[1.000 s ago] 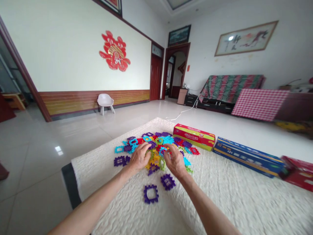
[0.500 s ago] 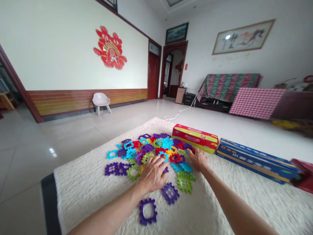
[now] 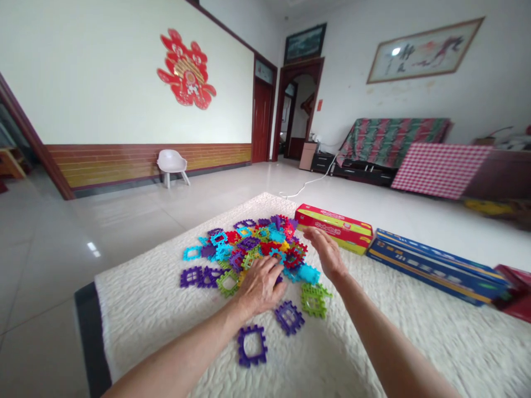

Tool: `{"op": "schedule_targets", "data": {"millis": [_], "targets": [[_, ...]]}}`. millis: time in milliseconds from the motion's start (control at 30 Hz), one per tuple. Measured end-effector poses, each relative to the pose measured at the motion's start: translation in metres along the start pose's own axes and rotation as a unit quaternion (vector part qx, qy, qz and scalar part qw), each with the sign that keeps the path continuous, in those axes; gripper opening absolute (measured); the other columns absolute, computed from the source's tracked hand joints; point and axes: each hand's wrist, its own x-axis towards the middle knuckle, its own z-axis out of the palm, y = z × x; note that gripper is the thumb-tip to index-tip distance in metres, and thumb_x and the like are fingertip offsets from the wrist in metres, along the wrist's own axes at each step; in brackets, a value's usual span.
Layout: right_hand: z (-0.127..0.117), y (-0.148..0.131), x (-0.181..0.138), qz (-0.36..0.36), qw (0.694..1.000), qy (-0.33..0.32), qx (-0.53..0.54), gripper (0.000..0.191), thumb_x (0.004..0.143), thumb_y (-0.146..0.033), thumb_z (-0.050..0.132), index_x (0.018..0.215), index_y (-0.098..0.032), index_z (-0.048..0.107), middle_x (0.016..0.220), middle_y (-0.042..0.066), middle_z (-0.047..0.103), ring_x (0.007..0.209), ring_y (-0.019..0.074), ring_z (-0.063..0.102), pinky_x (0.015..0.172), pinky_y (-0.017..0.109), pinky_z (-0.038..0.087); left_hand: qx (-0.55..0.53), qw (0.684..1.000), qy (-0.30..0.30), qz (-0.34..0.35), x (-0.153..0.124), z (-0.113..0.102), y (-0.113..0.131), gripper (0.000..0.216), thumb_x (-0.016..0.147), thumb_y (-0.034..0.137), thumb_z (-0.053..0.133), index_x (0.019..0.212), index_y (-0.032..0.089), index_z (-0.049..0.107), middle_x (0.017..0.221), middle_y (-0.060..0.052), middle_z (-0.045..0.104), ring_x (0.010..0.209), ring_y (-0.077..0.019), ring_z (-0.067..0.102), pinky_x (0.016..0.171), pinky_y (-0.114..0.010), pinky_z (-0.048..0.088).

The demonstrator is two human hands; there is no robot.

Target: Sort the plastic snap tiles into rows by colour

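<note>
A heap of colourful square plastic puzzle tiles (image 3: 257, 246) lies on a white quilted mat (image 3: 373, 331). My left hand (image 3: 260, 286) rests palm down on the near edge of the heap, fingers spread over the tiles. My right hand (image 3: 326, 251) stands on its edge at the heap's right side, fingers straight and together, touching the red and blue tiles. Two purple tiles lie apart near me, one purple tile (image 3: 251, 346) closest and another purple tile (image 3: 289, 317) beside a green tile (image 3: 314, 300).
A red and yellow box (image 3: 338, 228) and a long blue box (image 3: 435, 265) lie on the mat's right part, with a red box (image 3: 516, 290) at the far right. Beyond are tiled floor, a small white chair (image 3: 171, 165), a white cable and a covered sofa.
My right hand has drawn in from the heap's far right and pushed the tiles leftward into a tighter heap. My left hand has stayed on the near edge.
</note>
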Motion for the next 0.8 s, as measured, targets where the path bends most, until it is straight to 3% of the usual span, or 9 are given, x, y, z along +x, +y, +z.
{"op": "schedule_targets", "data": {"millis": [67, 133, 233, 333, 433, 533, 667, 733, 800], "targets": [[-0.019, 0.0, -0.013, 0.025, 0.997, 0.054, -0.039, 0.056, 0.078, -0.061, 0.049, 0.104, -0.015, 0.066, 0.106, 0.014, 0.068, 0.102, 0.0274, 0.062, 0.092, 0.043, 0.045, -0.007, 1.0, 0.002, 0.0, 0.0, 0.001, -0.001, 0.035, 0.084, 0.032, 0.052, 0.115, 0.017, 0.061, 0.121, -0.012, 0.06, 0.116, -0.0281, 0.051, 0.101, -0.046, 0.039], [-0.038, 0.003, -0.031, 0.044, 0.991, 0.047, -0.117, 0.056, 0.076, -0.06, 0.053, 0.105, -0.014, 0.066, 0.111, 0.016, 0.066, 0.107, 0.0298, 0.059, 0.094, 0.045, 0.044, -0.02, 1.0, 0.012, 0.003, 0.0, 0.001, -0.002, 0.034, 0.086, 0.033, 0.05, 0.114, 0.017, 0.061, 0.121, -0.012, 0.06, 0.117, -0.0276, 0.05, 0.102, -0.046, 0.039], [-0.057, 0.007, -0.063, 0.046, 0.978, -0.117, -0.164, 0.065, 0.071, -0.051, 0.064, 0.127, -0.02, 0.053, 0.125, 0.015, 0.059, 0.111, 0.0301, 0.058, 0.087, 0.046, 0.05, -0.051, 0.998, 0.043, 0.02, -0.001, -0.005, -0.002, 0.038, 0.087, 0.039, 0.048, 0.116, 0.018, 0.061, 0.126, -0.011, 0.058, 0.122, -0.0274, 0.047, 0.105, -0.047, 0.035], [-0.059, 0.007, -0.088, -0.058, 0.942, -0.229, -0.24, 0.078, 0.056, -0.034, 0.075, 0.129, -0.021, 0.052, 0.128, 0.014, 0.057, 0.117, 0.0318, 0.054, 0.094, 0.05, 0.046, -0.075, 0.994, 0.006, 0.079, -0.005, -0.014, 0.003, 0.051, 0.084, 0.051, 0.05, 0.124, 0.021, 0.056, 0.135, -0.01, 0.052, 0.128, -0.0279, 0.042, 0.106, -0.047, 0.033], [-0.049, 0.006, -0.094, -0.124, 0.932, -0.202, -0.275, 0.062, 0.056, -0.023, 0.069, 0.117, -0.02, 0.059, 0.118, 0.012, 0.062, 0.111, 0.0295, 0.058, 0.096, 0.048, 0.045, -0.066, 0.982, -0.093, 0.154, -0.01, -0.021, 0.011, 0.063, 0.072, 0.063, 0.059, 0.123, 0.025, 0.057, 0.135, -0.009, 0.052, 0.128, -0.0308, 0.041, 0.104, -0.048, 0.034], [-0.032, 0.007, -0.089, -0.12, 0.951, -0.142, -0.247, 0.045, 0.058, -0.026, 0.066, 0.102, -0.019, 0.065, 0.11, 0.012, 0.065, 0.102, 0.0281, 0.062, 0.087, 0.044, 0.051, -0.036, 0.973, -0.142, 0.178, -0.012, -0.028, 0.014, 0.056, 0.068, 0.06, 0.064, 0.112, 0.026, 0.062, 0.129, -0.008, 0.056, 0.123, -0.0314, 0.045, 0.1, -0.047, 0.037], [-0.002, 0.004, -0.076, 0.001, 0.984, -0.098, -0.152, 0.038, 0.064, -0.041, 0.065, 0.095, -0.018, 0.066, 0.091, 0.009, 0.069, 0.08, 0.0241, 0.066, 0.063, 0.035, 0.054, 0.008, 0.98, -0.125, 0.156, -0.008, -0.04, -0.001, 0.046, 0.071, 0.045, 0.065, 0.11, 0.022, 0.061, 0.127, -0.01, 0.056, 0.126, -0.0316, 0.042, 0.104, -0.048, 0.032], [0.018, -0.003, -0.069, 0.046, 0.991, -0.078, -0.093, 0.041, 0.064, -0.044, 0.065, 0.095, -0.017, 0.065, 0.085, 0.007, 0.07, 0.076, 0.0228, 0.066, 0.062, 0.034, 0.053, 0.03, 0.985, -0.104, 0.136, -0.005, -0.046, -0.014, 0.048, 0.072, 0.04, 0.064, 0.116, 0.021, 0.058, 0.131, -0.011, 0.054, 0.129, -0.0323, 0.039, 0.106, -0.051, 0.03], [0.036, -0.013, -0.064, 0.046, 0.996, -0.073, -0.031, 0.044, 0.064, -0.046, 0.065, 0.097, -0.016, 0.064, 0.09, 0.008, 0.07, 0.082, 0.0237, 0.066, 0.066, 0.035, 0.053, 0.046, 0.99, -0.082, 0.101, 0.0, -0.05, -0.03, 0.053, 0.073, 0.036, 0.064, 0.122, 0.019, 0.054, 0.134, -0.013, 0.051, 0.129, -0.0325, 0.039, 0.105, -0.051, 0.031]]}}
